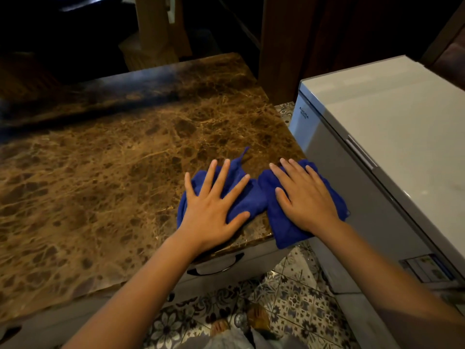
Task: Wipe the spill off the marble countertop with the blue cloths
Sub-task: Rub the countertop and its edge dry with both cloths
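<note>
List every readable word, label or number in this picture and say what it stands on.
"AUCMA": brand name on the front upper corner of the grey chest freezer.
Small line under that brand name: too small to read.
Sticker low on the freezer's front: printed, but too blurred to read.
No other text in view.

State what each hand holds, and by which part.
Neither grips anything: left hand and right hand press flat, fingers spread, on top of two blue cloths.

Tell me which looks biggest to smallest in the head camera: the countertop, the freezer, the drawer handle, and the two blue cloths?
1. Countertop
2. Freezer
3. The two cloths, left and right: they look alike, and hands hide much of each, so no ranking
4. Drawer handle
</note>
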The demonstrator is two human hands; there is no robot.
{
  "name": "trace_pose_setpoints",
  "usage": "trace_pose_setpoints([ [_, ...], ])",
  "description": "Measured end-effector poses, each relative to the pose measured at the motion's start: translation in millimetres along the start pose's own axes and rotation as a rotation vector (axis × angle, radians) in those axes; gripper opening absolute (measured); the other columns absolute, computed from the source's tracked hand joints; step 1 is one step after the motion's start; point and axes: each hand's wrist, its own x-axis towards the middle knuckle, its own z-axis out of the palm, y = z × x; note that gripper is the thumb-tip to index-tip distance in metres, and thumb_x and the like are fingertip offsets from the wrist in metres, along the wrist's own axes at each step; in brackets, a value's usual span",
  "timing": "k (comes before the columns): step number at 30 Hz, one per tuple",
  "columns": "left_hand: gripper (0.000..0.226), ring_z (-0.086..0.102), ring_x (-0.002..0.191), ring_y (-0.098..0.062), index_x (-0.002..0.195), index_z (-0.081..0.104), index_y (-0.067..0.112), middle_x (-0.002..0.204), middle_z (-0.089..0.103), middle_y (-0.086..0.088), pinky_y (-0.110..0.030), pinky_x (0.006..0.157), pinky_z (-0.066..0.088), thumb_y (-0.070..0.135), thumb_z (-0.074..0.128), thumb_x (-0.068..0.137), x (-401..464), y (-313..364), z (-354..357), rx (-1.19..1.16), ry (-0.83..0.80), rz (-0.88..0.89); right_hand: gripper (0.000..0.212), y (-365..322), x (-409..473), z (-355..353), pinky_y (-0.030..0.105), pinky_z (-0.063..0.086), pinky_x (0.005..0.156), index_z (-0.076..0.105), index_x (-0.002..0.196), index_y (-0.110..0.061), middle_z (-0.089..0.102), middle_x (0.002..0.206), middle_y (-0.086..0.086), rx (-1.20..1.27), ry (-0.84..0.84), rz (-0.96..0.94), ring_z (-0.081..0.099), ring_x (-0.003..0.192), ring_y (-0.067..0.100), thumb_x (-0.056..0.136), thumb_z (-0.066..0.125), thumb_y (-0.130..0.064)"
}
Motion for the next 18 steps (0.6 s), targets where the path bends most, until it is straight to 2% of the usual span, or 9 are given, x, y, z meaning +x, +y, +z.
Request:
trace_pose_setpoints([
  [2,0.057,-0.015,0.142,-0.02,0.137,-0.006,0.051,0.157,-0.003,0.0,-0.065,0.108,-0.005,0.066,0.01,0.085,0,3,1,-0.017,-0.037,-0.084,0.054,0,-1,0,0.041,0.009,0.114,0.021,0.143,-0.026,0.027,0.152,0.005,0.01,0.005,-0.007,0.016,0.14,0.018,0.091,0.024,-0.039],
  [5,0.053,-0.007,0.143,-0.016,0.14,0.0,0.05,0.158,0.006,0.001,-0.063,0.11,0.001,0.059,0.009,0.088,1,7,1,-0.024,-0.069,-0.12,0.052,0,0,0,0.042,0.009,0.113,0.022,0.143,-0.025,0.028,0.152,0.005,0.016,0.009,-0.019,0.016,0.14,0.019,0.092,0.029,-0.036],
  [9,0.052,0.005,0.145,-0.02,0.141,0.01,0.049,0.157,0.014,0.003,-0.063,0.111,0.006,0.058,0.013,0.09,-15,15,-2,-0.022,-0.094,0.018,0.051,-1,0,0,0.043,0.011,0.113,0.023,0.143,-0.024,0.028,0.151,0.007,0.015,0.011,-0.021,0.018,0.14,0.02,0.093,0.033,-0.032],
  [14,0.053,-0.002,0.142,-0.017,0.141,0.006,0.045,0.157,0.014,0.004,-0.056,0.113,0.005,0.059,0.018,0.092,-34,25,-2,-0.016,-0.121,0.168,0.052,-1,1,1,0.042,0.011,0.113,0.022,0.143,-0.024,0.028,0.151,0.006,-0.003,0.019,-0.021,0.018,0.14,0.019,0.093,0.031,-0.034],
  [15,0.054,0.002,0.142,-0.019,0.143,0.01,0.043,0.156,0.016,0.002,-0.055,0.113,0.01,0.057,0.02,0.092,-37,26,-3,0.003,-0.121,0.192,0.052,-1,1,1,0.042,0.012,0.113,0.022,0.143,-0.024,0.029,0.151,0.006,-0.005,0.022,-0.023,0.019,0.14,0.02,0.093,0.031,-0.033],
  [18,0.053,0.031,0.138,-0.023,0.142,0.027,0.034,0.15,0.034,-0.002,-0.052,0.105,0.035,0.05,0.033,0.092,-44,31,-7,0.055,-0.075,0.253,0.052,0,1,1,0.043,0.013,0.113,0.024,0.142,-0.023,0.03,0.151,0.007,-0.007,0.027,-0.023,0.02,0.139,0.02,0.092,0.032,-0.032],
])
